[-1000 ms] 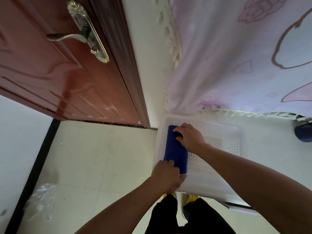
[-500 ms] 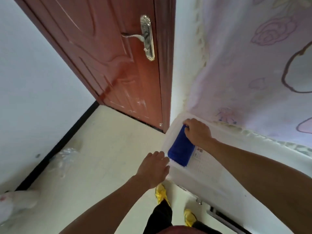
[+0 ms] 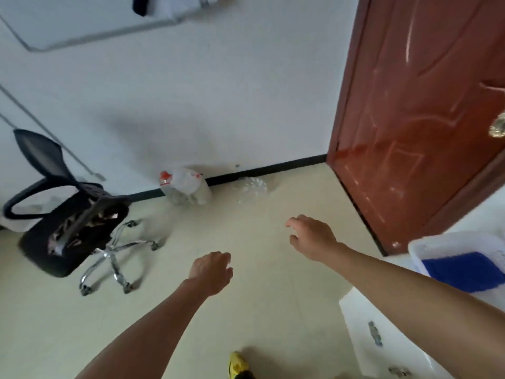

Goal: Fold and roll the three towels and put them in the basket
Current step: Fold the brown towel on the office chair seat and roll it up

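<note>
Black office chair [image 3: 68,214], plastic bag [image 3: 188,187] and red-brown door [image 3: 415,110].

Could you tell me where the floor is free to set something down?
Bare floor lies between the office chair and the door, under the left hand and right hand. Crowded: the baseboard, with a plastic bag and clear wrap, and the basket with the blue towel at right.

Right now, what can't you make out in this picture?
In the head view:
Blue rolled towel in the white plastic basket: cut off by the right edge.
Basket's lower part: hidden behind the right forearm.
Other two towels: none in view.
Brass door handle: cut off by the right edge.
White plastic bag by the wall: contents blurred.
</note>
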